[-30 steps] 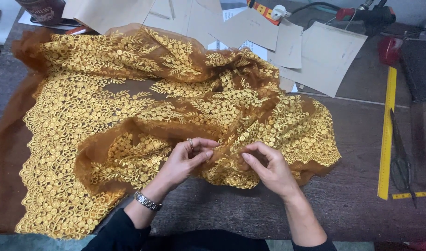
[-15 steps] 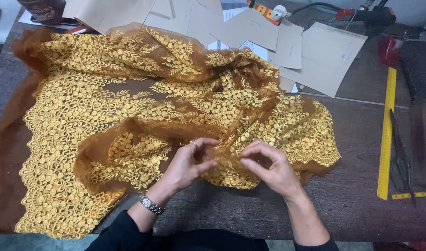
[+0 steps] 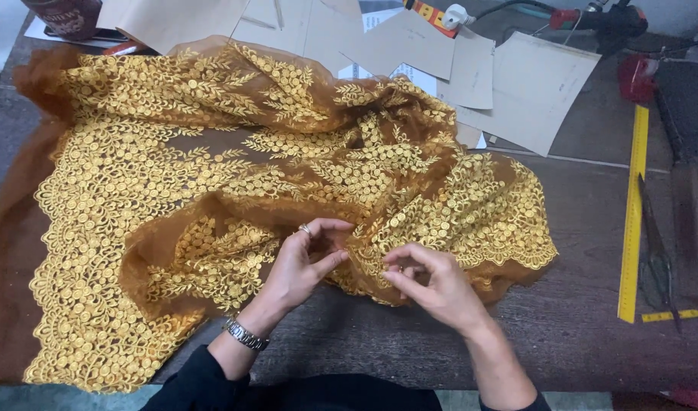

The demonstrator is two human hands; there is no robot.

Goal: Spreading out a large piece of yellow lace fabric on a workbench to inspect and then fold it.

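Observation:
A large piece of brown net fabric with gold embroidered lace (image 3: 212, 175) lies spread and partly folded over a dark wooden table (image 3: 577, 335). My left hand (image 3: 303, 266), with a ring and a metal wristwatch, pinches the folded near edge of the fabric between thumb and fingers. Just to its right, my right hand (image 3: 433, 285) pinches the same edge with its fingertips. The two hands are a little apart, with the fabric edge bunched between them.
Several brown paper pattern pieces (image 3: 516, 84) lie at the back of the table. A yellow ruler (image 3: 634, 213) and dark scissors (image 3: 655, 243) lie along the right side. A dark cup (image 3: 63, 15) stands at the back left.
Both hands have stayed at the fabric's near edge. The fingers have shifted slightly and the hands have drawn a little apart along the fold.

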